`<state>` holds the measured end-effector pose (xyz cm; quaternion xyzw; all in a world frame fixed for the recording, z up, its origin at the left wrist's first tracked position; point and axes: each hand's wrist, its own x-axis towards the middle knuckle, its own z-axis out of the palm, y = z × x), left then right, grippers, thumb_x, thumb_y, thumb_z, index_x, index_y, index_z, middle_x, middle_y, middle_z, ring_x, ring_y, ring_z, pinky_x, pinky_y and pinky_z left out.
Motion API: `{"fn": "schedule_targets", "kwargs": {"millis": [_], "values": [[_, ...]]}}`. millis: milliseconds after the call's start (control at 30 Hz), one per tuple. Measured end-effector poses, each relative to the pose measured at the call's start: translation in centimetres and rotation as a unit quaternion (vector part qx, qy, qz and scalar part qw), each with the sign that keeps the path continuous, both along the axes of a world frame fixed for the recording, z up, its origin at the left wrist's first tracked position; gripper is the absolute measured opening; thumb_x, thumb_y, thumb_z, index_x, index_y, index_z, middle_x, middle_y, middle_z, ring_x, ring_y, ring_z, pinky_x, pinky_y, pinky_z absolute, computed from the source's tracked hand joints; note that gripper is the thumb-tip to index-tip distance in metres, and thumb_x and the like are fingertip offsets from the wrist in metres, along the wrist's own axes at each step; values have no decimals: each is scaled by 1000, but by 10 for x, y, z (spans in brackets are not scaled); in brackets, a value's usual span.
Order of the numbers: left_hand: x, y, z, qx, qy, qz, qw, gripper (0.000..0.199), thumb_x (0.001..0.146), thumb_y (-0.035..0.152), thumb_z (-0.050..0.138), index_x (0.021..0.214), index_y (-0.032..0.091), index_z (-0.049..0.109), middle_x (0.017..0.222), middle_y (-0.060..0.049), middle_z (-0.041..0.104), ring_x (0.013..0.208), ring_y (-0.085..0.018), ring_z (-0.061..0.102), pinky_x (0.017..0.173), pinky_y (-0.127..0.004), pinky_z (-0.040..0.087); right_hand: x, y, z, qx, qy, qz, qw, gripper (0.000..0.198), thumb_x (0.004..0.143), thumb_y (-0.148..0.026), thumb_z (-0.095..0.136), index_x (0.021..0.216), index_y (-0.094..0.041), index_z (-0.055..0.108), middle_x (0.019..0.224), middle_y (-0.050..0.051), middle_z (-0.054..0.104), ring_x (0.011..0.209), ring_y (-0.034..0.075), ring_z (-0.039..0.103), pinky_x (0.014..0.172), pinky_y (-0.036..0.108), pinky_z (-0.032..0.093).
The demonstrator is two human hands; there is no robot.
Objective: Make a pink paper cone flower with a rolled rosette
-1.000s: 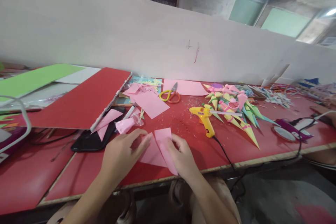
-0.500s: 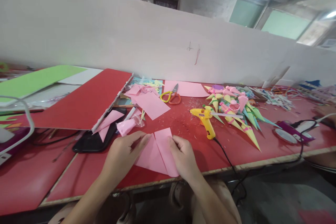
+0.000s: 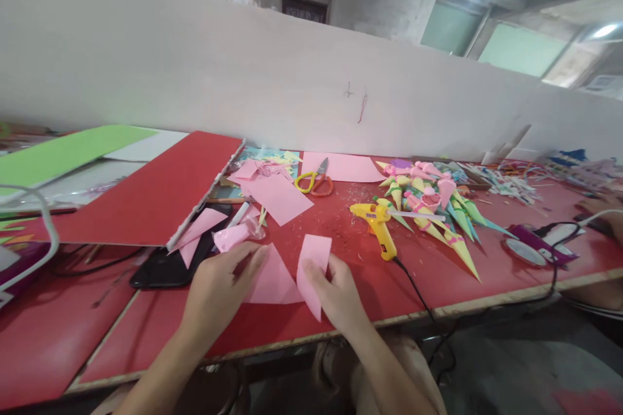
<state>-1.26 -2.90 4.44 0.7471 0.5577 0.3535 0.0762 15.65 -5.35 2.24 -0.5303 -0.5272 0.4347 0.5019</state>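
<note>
My left hand (image 3: 221, 282) pinches a pink triangular piece of paper (image 3: 273, 280) by its upper left edge, near the table's front edge. In my right hand (image 3: 335, 285) is a narrower pink paper strip (image 3: 316, 251), gripped with the thumb on top. A gap shows between the two pieces at the top; they come close together lower down. To the left of my left hand, a pink paper cone (image 3: 200, 228) rests on a black phone (image 3: 160, 267). Right of my right hand lies a yellow hot glue gun (image 3: 377, 224) with its cord hanging over the edge.
Scissors (image 3: 314, 180) and pink paper sheets (image 3: 280, 198) lie behind my hands. Several decorated paper cones (image 3: 428, 198) are heaped at the right. A red board (image 3: 146, 191) covers the left side. A white partition (image 3: 272, 78) closes off the back. Another person's hand (image 3: 606, 207) is at far right.
The pink paper, split along a slit before, is now two pieces apart at the top. My right hand has turned its strip more upright. The view has shifted slightly.
</note>
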Motion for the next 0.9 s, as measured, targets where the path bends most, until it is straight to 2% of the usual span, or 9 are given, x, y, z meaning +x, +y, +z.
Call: {"fn": "schedule_targets", "kwargs": {"millis": [67, 133, 300, 367, 433, 500, 600, 767, 900], "values": [[-2, 1, 1, 4, -3, 7, 1000, 36, 80, 42, 39, 70, 17, 62, 50, 3, 54, 45, -10, 46, 46, -20, 35, 0, -2, 2, -26, -14, 32, 999, 27, 71, -38, 53, 58, -15, 51, 52, -2, 48, 52, 10, 45, 49, 20, 34], [-4, 1, 4, 22, -9, 14, 1000, 34, 80, 43, 39, 75, 18, 61, 63, 1, 61, 55, -14, 52, 56, -24, 39, 0, -3, 2, -36, -31, 21, 999, 31, 72, -38, 52, 51, -16, 47, 48, -3, 45, 49, 10, 44, 47, 20, 33], [-1, 1, 3, 107, -27, 111, 988, 51, 72, 51, 50, 110, 16, 47, 102, -11, 55, 95, -28, 51, 88, -44, 33, 2, 3, -4, -59, 37, -137, 988, 32, 70, -45, 56, 59, -15, 53, 58, 3, 58, 60, 16, 56, 53, 23, 42], [6, 2, -4, 100, -87, 116, 984, 61, 69, 49, 55, 118, 16, 39, 111, -12, 49, 102, -29, 46, 90, -45, 34, 1, 4, -6, -71, 80, -175, 979, 33, 69, -48, 58, 67, -14, 58, 69, 6, 64, 71, 20, 60, 59, 26, 46], [14, 3, -10, 40, -191, 70, 978, 66, 67, 46, 57, 122, 18, 34, 107, -10, 50, 95, -25, 51, 83, -40, 42, 0, 4, -7, -71, 101, -158, 980, 35, 69, -48, 58, 73, -14, 60, 74, 7, 66, 75, 21, 61, 61, 26, 47], [21, 1, -12, -78, -254, -28, 964, 52, 71, 43, 52, 116, 19, 41, 92, -5, 55, 77, -18, 57, 71, -33, 47, -1, 3, -6, -63, 85, -130, 986, 36, 71, -48, 56, 73, -13, 61, 71, 7, 65, 72, 21, 61, 59, 26, 46], [27, -6, -8, -183, -214, -142, 949, 31, 75, 39, 47, 96, 18, 56, 78, -2, 61, 68, -15, 57, 65, -27, 47, -3, 1, -4, -26, -3, -100, 995, 35, 75, -45, 50, 64, -13, 59, 60, 6, 60, 60, 19, 57, 52, 26, 41], [31, -16, -3, -138, -41, -161, 976, 23, 76, 37, 47, 73, 18, 59, 68, -1, 64, 62, -15, 56, 57, -24, 42, -2, 0, -5, 90, -146, -50, 984, 34, 81, -34, 44, 57, -15, 59, 51, 5, 57, 50, 17, 53, 49, 26, 34], [36, -20, -7, -115, 41, -108, 987, 34, 80, 37, 36, 55, 19, 51, 56, -4, 61, 52, -16, 55, 50, -24, 36, -5, -1, -7, 95, -161, -54, 981, 38, 82, -39, 45, 57, -15, 59, 49, 5, 56, 49, 16, 53, 48, 25, 35]]}}
